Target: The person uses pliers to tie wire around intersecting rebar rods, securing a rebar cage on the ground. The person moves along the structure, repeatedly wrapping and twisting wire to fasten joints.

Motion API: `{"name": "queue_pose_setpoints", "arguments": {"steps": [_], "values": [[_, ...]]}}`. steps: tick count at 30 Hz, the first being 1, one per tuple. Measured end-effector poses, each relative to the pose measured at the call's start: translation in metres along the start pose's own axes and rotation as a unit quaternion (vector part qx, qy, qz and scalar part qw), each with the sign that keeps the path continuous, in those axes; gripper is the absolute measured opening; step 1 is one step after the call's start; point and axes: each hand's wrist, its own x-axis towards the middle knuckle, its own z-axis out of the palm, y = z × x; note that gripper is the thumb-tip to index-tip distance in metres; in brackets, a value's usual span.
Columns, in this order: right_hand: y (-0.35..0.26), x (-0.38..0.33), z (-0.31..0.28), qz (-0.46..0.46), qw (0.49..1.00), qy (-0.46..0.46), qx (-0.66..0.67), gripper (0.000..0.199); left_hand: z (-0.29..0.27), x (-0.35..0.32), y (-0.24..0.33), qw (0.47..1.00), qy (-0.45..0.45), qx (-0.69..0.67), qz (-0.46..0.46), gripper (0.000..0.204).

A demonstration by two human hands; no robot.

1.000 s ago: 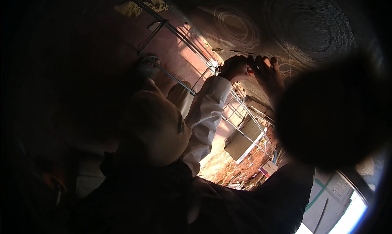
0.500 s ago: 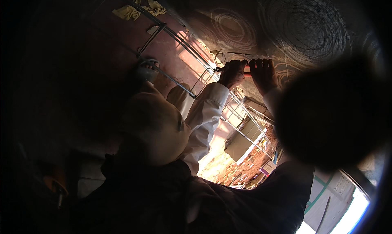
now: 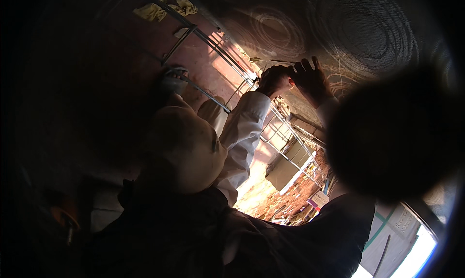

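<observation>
My left hand (image 3: 274, 81), in a pale sleeve, is closed at the long steel-rod frame (image 3: 232, 68). A small bit of red shows at its edge, where the red-handled pliers (image 3: 291, 82) are nearly hidden by the fingers. Right beside it, my right hand (image 3: 312, 83) is open, its fingers spread and raised; whether it touches the left hand or the handle ends I cannot tell. Bent cross ties (image 3: 177, 46) join the frame's parallel rods. The tool's jaws are hidden behind my left hand.
Behind the hands rises a dark surface with swirled circular marks (image 3: 363, 26). Yellow cloth (image 3: 167, 5) lies at the upper left. A sandalled foot (image 3: 178, 75) stands close to the rods. Below the hands are a grey-green block (image 3: 289, 165) and reddish rubble (image 3: 290, 200).
My right hand has opened and let go of the red handles it was gripping. My left hand has shifted slightly up and now covers most of the pliers.
</observation>
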Motion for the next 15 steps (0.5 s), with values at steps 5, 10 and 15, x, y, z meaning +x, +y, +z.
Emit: {"name": "queue_pose_setpoints", "arguments": {"steps": [5, 10, 15], "values": [[0.0, -0.024, 0.024, -0.024, 0.976, 0.206, -0.071, 0.047, 0.056, 0.046, 0.036, 0.982, -0.005, -0.181, 0.059, 0.047], [0.007, -0.009, 0.026, -0.037, 0.977, 0.208, -0.04, 0.037, 0.139, 0.108, 0.085, 0.906, -0.055, -0.403, 0.115, 0.051], [0.009, 0.013, 0.006, -0.056, 0.955, 0.287, 0.053, 0.033, 0.175, 0.139, 0.095, 0.849, -0.096, -0.506, 0.116, 0.056]]}}
